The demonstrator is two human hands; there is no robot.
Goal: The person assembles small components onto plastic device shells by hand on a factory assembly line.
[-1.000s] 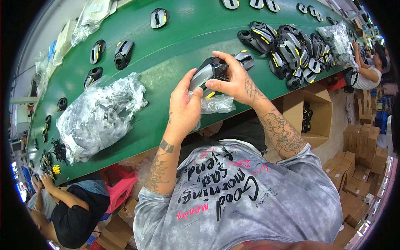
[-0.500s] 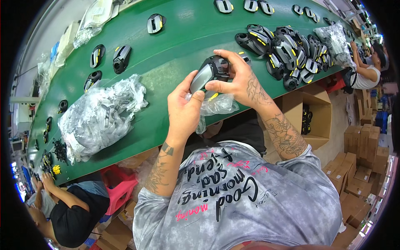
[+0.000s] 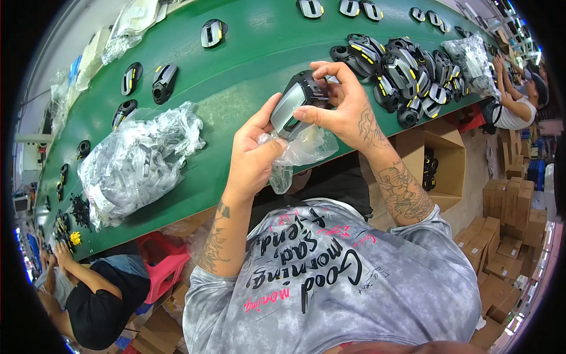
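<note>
Over the near edge of the green table, I hold a curved black-and-grey plastic housing (image 3: 289, 112) between both hands. My left hand (image 3: 252, 154) is closed around its lower left side, thumb near the bottom end. My right hand (image 3: 348, 112) grips the upper right part, its thumb pressed on the grey face and its fingers bent over the black end. Some fingertips are hidden behind the housing. Crumpled clear plastic film (image 3: 309, 147) lies just below it, against my left thumb; whether that hand pinches the film I cannot tell.
Similar housings with yellow accents form a pile (image 3: 407, 74) at right on the green table (image 3: 253, 53); several others lie scattered. A large bag of wrapped parts (image 3: 138, 165) sits left. An open carton (image 3: 448, 159) stands below right. Co-workers sit at both sides, one near a red stool (image 3: 165, 265).
The housing has turned slightly in my hands, showing more of its grey face. My right fingers have curled further over its black end. More clear film shows beside my left thumb.
</note>
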